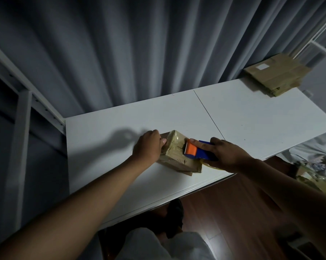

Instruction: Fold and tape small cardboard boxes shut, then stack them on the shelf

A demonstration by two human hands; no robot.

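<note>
Small cardboard box (174, 153) near front edge of white table (252, 117), left hand (148, 146) gripping its far-left end, right hand (227, 153) clasping blue-orange tape dispenser (197, 151), serrated blade resting on box top, taped boxes (275, 76) stacked far right.

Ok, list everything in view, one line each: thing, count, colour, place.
box: 1, brown, taped, on the near part of the table under both hands
tape dispenser: 1, blue and orange, on top of the box
flat boxes: a small pile, brown, far right corner of the table
table: 1, white, across the middle
curtain: grey, behind the table
rack: white metal, at left
floor: dark wood, below the table
left hand: holds the box's left end
right hand: grips the tape dispenser
</note>
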